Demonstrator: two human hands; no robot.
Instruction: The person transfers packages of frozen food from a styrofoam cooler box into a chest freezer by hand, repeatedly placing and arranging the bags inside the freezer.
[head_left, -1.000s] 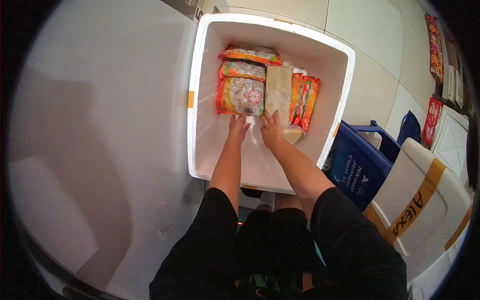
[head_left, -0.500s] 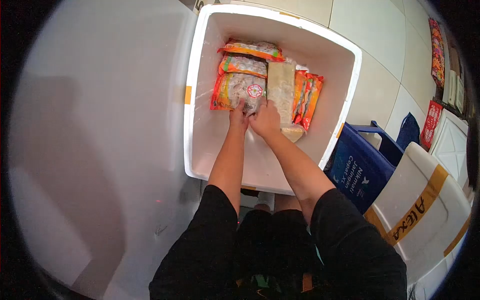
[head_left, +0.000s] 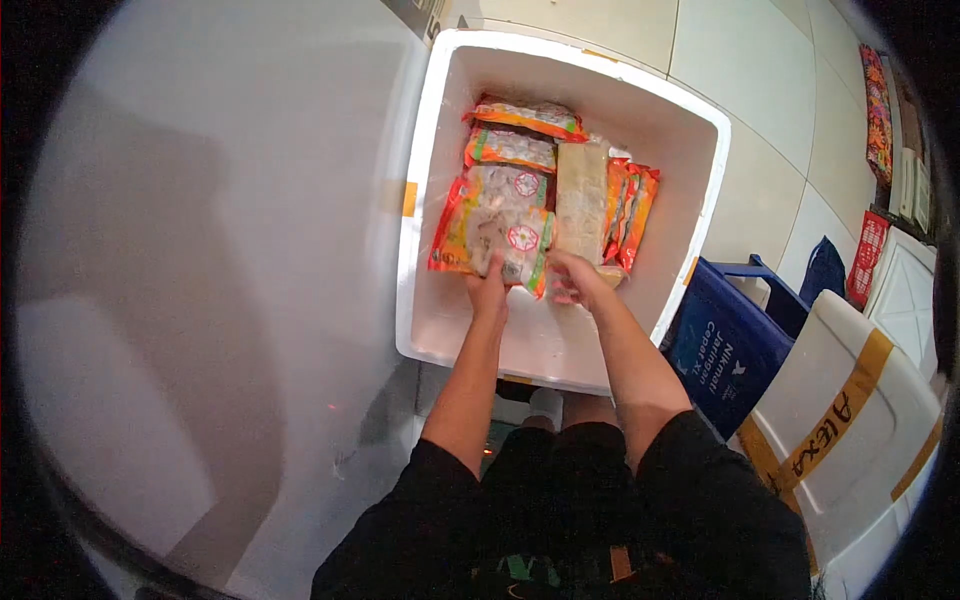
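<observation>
In the head view, my left hand grips the near edge of a clear food packet with orange and red ends, thumb on top. The packet is lifted over another packet of the same kind. At its right edge is my right hand, fingers apart and pointing left; whether they touch the packet I cannot tell. Beyond lie two more such packets, one of them the far packet. A pale beige block in clear wrap lies to the right, beside several orange packets.
A white foam box surrounds the packets. Close on its left rises a large pale grey surface. To the right stand a blue crate and a white lidded box with brown tape. Tiled floor runs behind.
The packet has come up and toward me in my left hand, uncovering the packet beneath. My right hand has moved off its near edge to its right side. The view has shifted slightly.
</observation>
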